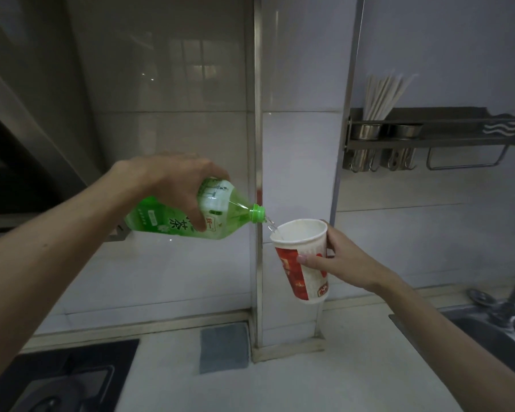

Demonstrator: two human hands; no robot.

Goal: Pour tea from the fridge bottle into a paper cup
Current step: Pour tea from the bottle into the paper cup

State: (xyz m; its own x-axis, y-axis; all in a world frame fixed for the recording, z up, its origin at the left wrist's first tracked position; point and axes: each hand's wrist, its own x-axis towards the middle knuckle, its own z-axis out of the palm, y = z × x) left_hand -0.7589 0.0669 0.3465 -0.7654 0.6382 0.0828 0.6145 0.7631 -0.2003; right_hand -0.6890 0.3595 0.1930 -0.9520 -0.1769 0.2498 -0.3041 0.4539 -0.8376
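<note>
Left hand (173,176) gripped the tipped tea bottle (173,217) from above; right hand (339,257) clutched the paper cup (302,260) just under its mouth. The stream (272,226) landed close to the rim, so I judged any wobble could spill tea.

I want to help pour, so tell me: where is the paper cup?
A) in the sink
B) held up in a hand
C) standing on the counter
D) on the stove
B: the right hand grips the paper cup in the air above the counter, while the left hand tips the green bottle over it.
</note>
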